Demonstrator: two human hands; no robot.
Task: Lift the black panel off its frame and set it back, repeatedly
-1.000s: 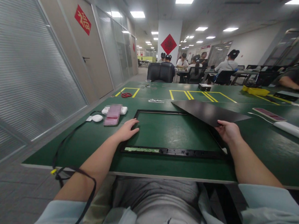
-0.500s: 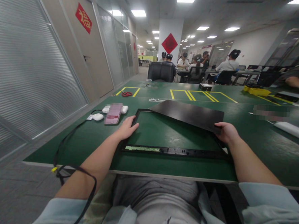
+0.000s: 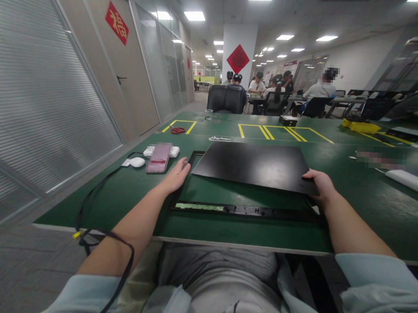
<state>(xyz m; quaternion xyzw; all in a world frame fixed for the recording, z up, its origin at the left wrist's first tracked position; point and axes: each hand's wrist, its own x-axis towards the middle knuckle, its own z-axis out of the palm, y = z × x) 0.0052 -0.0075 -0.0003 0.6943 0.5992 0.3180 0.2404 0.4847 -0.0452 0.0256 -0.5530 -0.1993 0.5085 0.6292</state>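
Note:
My right hand (image 3: 322, 186) grips the right edge of a thin flat black panel (image 3: 251, 166), thumb on top and the other fingers hidden below. The panel is tilted over a black rectangular frame (image 3: 272, 213) lying on the green tabletop, its left corner near the frame's left side. A strip of green circuit board (image 3: 199, 207) shows in the near bar of the frame. At the left side of the frame rests my left hand (image 3: 176, 176), fingers extended, holding nothing; the panel's left end is apart from it.
Left of the frame are a pink phone (image 3: 158, 158), a white rounded device (image 3: 137, 162) and a black strap (image 3: 126, 241) across my left forearm. Red-handled scissors (image 3: 177, 130) lie farther back. A white roll (image 3: 411, 183) is at right, a yellow object (image 3: 361, 126) behind it.
The black panel has swung lower and toward me, its left end now down near the frame's left side. My left hand has shifted slightly left and its thumb has drawn in.

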